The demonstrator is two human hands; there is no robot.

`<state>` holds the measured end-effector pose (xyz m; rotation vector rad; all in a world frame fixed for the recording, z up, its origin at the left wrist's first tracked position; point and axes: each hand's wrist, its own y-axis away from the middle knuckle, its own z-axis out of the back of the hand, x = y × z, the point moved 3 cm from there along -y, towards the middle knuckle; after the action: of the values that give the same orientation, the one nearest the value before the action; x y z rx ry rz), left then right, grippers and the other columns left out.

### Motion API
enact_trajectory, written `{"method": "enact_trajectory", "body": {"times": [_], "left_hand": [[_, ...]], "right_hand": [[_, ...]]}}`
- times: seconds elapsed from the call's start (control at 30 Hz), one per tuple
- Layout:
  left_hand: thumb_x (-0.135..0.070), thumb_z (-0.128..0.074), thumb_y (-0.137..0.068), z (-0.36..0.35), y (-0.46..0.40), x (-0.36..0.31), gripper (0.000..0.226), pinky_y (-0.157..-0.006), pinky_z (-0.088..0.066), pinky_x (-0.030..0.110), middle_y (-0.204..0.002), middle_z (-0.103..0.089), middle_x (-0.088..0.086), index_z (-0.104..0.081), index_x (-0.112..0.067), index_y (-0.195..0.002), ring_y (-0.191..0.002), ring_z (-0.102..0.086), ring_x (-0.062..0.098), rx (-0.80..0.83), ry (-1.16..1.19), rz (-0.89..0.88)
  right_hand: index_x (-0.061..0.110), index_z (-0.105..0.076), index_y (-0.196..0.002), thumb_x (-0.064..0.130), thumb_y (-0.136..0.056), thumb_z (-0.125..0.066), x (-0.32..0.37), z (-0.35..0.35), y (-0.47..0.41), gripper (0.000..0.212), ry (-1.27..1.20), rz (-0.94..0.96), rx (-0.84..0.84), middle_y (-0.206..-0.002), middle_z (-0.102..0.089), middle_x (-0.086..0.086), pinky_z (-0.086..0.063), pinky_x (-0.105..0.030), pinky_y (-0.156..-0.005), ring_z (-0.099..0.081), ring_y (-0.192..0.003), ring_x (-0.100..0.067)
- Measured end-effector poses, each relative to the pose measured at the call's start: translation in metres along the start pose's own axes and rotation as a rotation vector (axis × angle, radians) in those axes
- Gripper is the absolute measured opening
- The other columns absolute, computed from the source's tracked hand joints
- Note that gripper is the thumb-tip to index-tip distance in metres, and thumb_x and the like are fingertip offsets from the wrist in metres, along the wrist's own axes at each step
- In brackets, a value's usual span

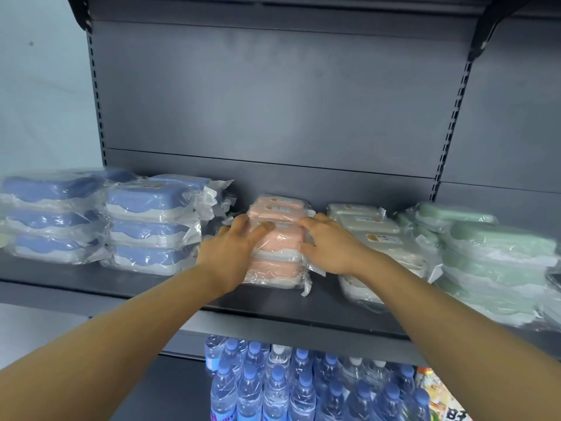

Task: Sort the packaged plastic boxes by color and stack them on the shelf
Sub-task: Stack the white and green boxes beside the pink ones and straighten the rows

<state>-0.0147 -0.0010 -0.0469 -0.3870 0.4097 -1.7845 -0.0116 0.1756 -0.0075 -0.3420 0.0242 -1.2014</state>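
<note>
Both hands reach onto the dark shelf (91, 281): left hand (230, 253) and right hand (329, 246) lie with fingers spread and nearly straight against either side of the pink box stack (277, 244). Blue stacks (145, 226) stand left of it, white boxes (376, 235) and green ones (491, 253) right. Water bottles (303, 387) fill the shelf below.

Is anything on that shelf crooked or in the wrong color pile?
No color looks misplaced: blue boxes, pink boxes, white boxes and green boxes each sit apart. The white pile leans, its boxes stepped toward the front rather than squared. Both hands rest on the pink stack.
</note>
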Motion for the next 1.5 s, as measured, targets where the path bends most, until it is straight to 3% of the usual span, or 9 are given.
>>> {"method": "enact_trajectory", "body": {"times": [0.1,0.27,0.5,0.67,0.8,1.03,1.23,1.37,1.5], "left_hand": [[-0.018,-0.06,-0.087,0.013,0.002,-0.005,0.086,-0.091,-0.047,0.041,-0.149,-0.018,0.004,-0.004,-0.043,-0.146,-0.131,-0.033,0.028,0.066,-0.03,0.02],[-0.031,-0.066,-0.085,0.039,0.02,-0.006,0.093,-0.108,-0.032,0.042,-0.156,-0.011,0.005,0.001,-0.031,-0.15,-0.141,-0.02,0.027,0.045,-0.074,0.063],[-0.032,-0.06,-0.087,0.071,0.069,0.033,0.064,-0.095,-0.04,0.036,-0.137,-0.038,0.003,-0.027,-0.022,-0.141,-0.124,-0.04,0.025,-0.037,-0.114,0.151],[-0.028,-0.062,-0.087,0.079,0.089,0.085,0.061,-0.082,-0.042,0.032,-0.132,-0.037,0.004,-0.029,-0.018,-0.138,-0.116,-0.043,0.025,-0.11,-0.095,0.243],[-0.033,-0.065,-0.086,0.069,0.091,0.137,0.072,-0.092,-0.041,0.034,-0.143,-0.028,0.006,-0.021,-0.019,-0.141,-0.123,-0.038,0.027,-0.139,-0.074,0.259],[-0.023,-0.071,-0.08,0.045,0.076,0.21,0.083,-0.086,-0.046,0.035,-0.144,-0.023,0.01,-0.019,-0.019,-0.146,-0.129,-0.029,0.031,-0.159,0.11,0.066],[-0.013,-0.07,-0.079,0.04,0.072,0.234,0.088,-0.083,-0.051,0.037,-0.149,-0.016,0.009,-0.014,-0.019,-0.147,-0.131,-0.03,0.03,-0.145,0.254,-0.105],[-0.002,-0.065,-0.079,0.041,0.076,0.238,0.083,-0.065,-0.045,0.033,-0.146,-0.023,0.008,-0.02,-0.014,-0.147,-0.108,-0.051,0.031,-0.199,0.368,-0.155],[0.002,-0.065,-0.077,0.036,0.082,0.24,0.074,-0.06,-0.042,0.034,-0.131,-0.034,0.008,-0.029,-0.012,-0.141,-0.093,-0.054,0.032,-0.205,0.407,-0.16]], "right_hand": [[0.014,-0.031,-0.144,0.028,-0.094,-0.049,0.003,0.009,0.011,0.054,-0.024,0.014,-0.059,-0.14,-0.038,-0.01,-0.034,-0.037,-0.106,-0.033,-0.131,-0.028],[0.016,-0.03,-0.143,0.024,-0.094,-0.051,0.013,0.028,0.025,0.054,-0.043,0.099,-0.208,-0.141,-0.034,-0.008,-0.031,-0.036,-0.109,-0.03,-0.132,-0.026],[0.017,-0.033,-0.143,0.026,-0.092,-0.056,0.059,0.022,0.023,0.057,-0.074,0.189,-0.202,-0.14,-0.033,-0.006,-0.028,-0.033,-0.11,-0.027,-0.134,-0.023],[0.019,-0.032,-0.143,0.029,-0.094,-0.053,0.104,0.01,0.009,0.054,-0.079,0.205,-0.167,-0.142,-0.03,-0.003,-0.029,-0.031,-0.105,-0.028,-0.134,-0.021],[0.017,-0.032,-0.142,0.022,-0.096,-0.048,0.135,-0.001,-0.01,0.049,-0.109,0.175,-0.179,-0.139,-0.032,-0.005,-0.03,-0.029,-0.103,-0.032,-0.13,-0.022],[0.025,-0.023,-0.146,0.012,-0.088,-0.053,0.182,-0.035,-0.04,0.066,-0.146,0.023,-0.204,-0.141,-0.029,-0.002,-0.031,-0.028,-0.103,-0.028,-0.132,-0.023],[0.033,-0.013,-0.15,0.018,-0.087,-0.06,0.212,-0.049,-0.051,0.08,-0.053,-0.118,-0.242,-0.152,-0.013,0.002,-0.031,-0.046,-0.11,-0.019,-0.139,-0.028],[0.04,-0.009,-0.148,0.025,-0.087,-0.063,0.221,-0.054,-0.062,0.083,-0.067,-0.17,-0.246,-0.15,-0.009,0.004,-0.036,-0.049,-0.105,-0.031,-0.131,-0.027],[0.037,-0.012,-0.149,0.029,-0.089,-0.062,0.222,-0.054,-0.07,0.079,-0.058,-0.18,-0.237,-0.152,-0.006,-0.002,-0.038,-0.042,-0.104,-0.043,-0.122,-0.028]]}}
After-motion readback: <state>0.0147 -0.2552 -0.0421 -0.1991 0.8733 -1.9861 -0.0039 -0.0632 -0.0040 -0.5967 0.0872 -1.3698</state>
